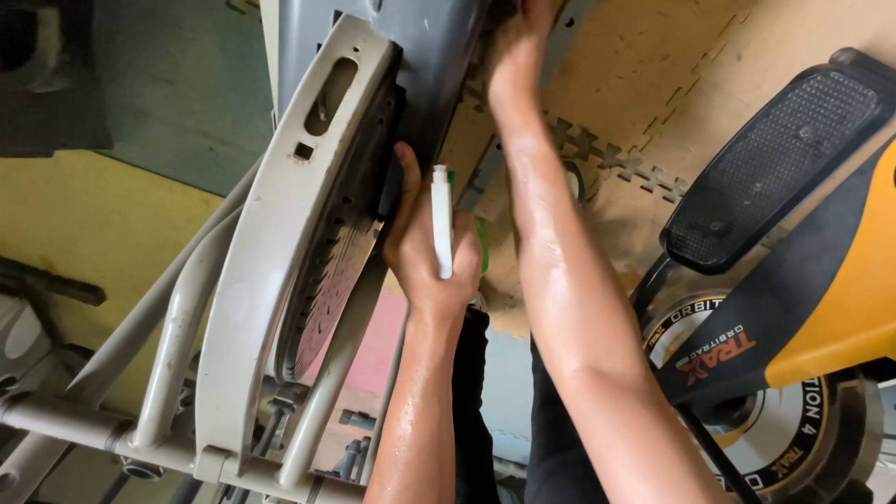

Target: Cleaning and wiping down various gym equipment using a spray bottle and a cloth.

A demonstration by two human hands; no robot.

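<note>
Head view, counts first. Two hands, two bare forearms, both wet-looking.

Left hand [425, 247]: grip clenched around one spray bottle [442, 224]. Only its white trigger head and a sliver of green body show past the fingers; the rest is covered by the hand. The bottle sits mid-frame, just beside the edge of the grey pedal [280, 243], with the thumb up against the pedal's dark underside.

Right hand [518, 42]: reaching to the top edge of frame, touching the grey housing [420, 47]. The fingers are cut off by the frame and tucked behind the housing edge, so I cannot tell whether that grip is clenched or released, or whether it holds anything.

Pedals: two. One grey/beige, long, with a slotted rim and a ribbed tread plate, on tubular grey frame bars [177, 345]. One black textured pedal [779, 154] upper right, on a yellow-and-black arm [840, 289].

One round flywheel cover [784, 420] lower right, partly hidden by the yellow arm and cut off at the frame bottom.

Floor: interlocking foam mats [653, 84], tan with a grey jigsaw seam; yellow, green and pink patches at left and below, partly blocked by the machine.

Dark clothing shows between the forearms; it is too dark to make out.
</note>
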